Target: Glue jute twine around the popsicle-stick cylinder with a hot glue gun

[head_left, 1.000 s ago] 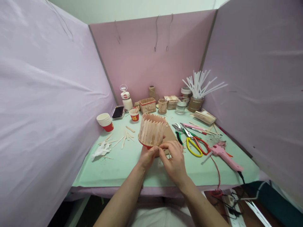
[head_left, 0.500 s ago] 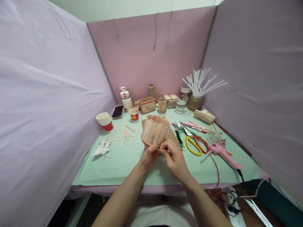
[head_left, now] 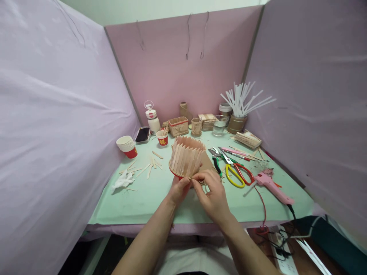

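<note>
A round basket of upright wooden sticks [head_left: 186, 156], with jagged tops and a red band low on its side, is tilted in front of me. My left hand [head_left: 179, 188] is closed around its lower edge, thumb on the near rim. My right hand [head_left: 210, 193] pinches a thin tan cord at that same edge, its fingertips touching those of the left. A loop of the cord hangs under the right fingers. Behind the basket lies a piece of brown cardboard [head_left: 207, 163], partly hidden.
To the right lie scissors [head_left: 235, 176], green-handled pliers [head_left: 217, 166] and a pink glue gun [head_left: 272, 187] with its cable. Loose wood pieces [head_left: 151, 167], a crumpled tissue [head_left: 122, 181] and stacked paper cups [head_left: 127, 146] are on the left. Glue sticks [head_left: 240, 101] stand at the back.
The basket has shifted slightly up and to the left. My right fingers have moved a little along its edge, and a cord loop now shows beneath them.
</note>
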The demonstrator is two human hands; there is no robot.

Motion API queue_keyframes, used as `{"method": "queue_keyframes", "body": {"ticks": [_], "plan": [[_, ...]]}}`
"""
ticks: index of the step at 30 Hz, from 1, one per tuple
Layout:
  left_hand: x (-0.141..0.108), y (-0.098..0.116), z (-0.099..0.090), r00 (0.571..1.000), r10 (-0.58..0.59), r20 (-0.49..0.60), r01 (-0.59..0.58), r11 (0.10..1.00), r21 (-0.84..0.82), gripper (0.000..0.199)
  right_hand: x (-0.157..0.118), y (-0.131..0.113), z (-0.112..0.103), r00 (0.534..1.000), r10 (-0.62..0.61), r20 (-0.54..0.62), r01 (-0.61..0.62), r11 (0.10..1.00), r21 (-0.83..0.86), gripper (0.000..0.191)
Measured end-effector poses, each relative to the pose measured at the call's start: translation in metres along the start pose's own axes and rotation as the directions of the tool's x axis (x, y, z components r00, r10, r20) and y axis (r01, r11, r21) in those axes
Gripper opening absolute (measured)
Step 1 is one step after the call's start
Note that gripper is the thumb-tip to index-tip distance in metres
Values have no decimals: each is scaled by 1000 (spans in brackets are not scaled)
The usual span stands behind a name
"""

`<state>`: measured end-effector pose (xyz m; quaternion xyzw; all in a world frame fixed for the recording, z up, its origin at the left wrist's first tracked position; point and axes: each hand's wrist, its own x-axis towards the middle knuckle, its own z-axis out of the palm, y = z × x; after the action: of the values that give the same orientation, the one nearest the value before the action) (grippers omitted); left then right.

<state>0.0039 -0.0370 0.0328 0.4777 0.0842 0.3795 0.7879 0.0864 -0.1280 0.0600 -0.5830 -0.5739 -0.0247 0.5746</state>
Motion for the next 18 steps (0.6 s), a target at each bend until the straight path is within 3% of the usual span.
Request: {"method": "queue_keyframes", "body": {"ticks": [7, 12, 18], "plan": [[0, -4, -4, 999, 38, -10, -37, 997, 70, 77, -5, 0, 1, 997, -54, -46, 48, 991, -123, 7], [-2, -8, -9, 999, 33, -21, -30, 991, 134, 68, -5, 1, 1, 999, -42, -23, 39, 994, -107, 9], [-1, -5, -2, 1000, 10, -9, -9, 999, 32, 72, -5, 1, 2, 1000, -27, -2, 27, 999, -21, 11]]}}
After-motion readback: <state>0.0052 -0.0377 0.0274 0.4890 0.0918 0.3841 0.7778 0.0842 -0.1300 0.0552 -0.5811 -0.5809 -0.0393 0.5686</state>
